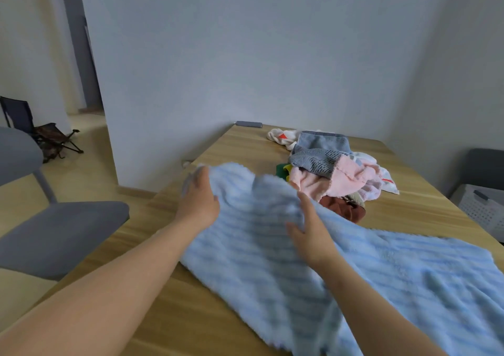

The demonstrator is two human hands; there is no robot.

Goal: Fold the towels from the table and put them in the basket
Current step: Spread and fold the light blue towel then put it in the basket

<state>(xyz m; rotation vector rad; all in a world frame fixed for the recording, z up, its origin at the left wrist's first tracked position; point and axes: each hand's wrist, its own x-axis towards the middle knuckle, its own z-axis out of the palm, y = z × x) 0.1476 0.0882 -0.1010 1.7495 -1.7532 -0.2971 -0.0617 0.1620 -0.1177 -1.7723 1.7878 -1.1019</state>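
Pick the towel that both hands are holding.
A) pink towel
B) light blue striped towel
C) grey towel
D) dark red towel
B: the left hand and right hand both grip the light blue striped towel on the table; the pile of towels lies beyond them.

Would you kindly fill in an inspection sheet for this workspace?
Surface: wooden table, partly bare.
Job's things: light blue towel spread near; towel pile behind it; white basket beside the table, right.
Clutter: grey flat object at the far edge.
Grippers: left hand and right hand each grip the light blue towel; blurred.
Cables: nothing seen.
Surroundings: grey chair left, folding chair beyond, plain walls.
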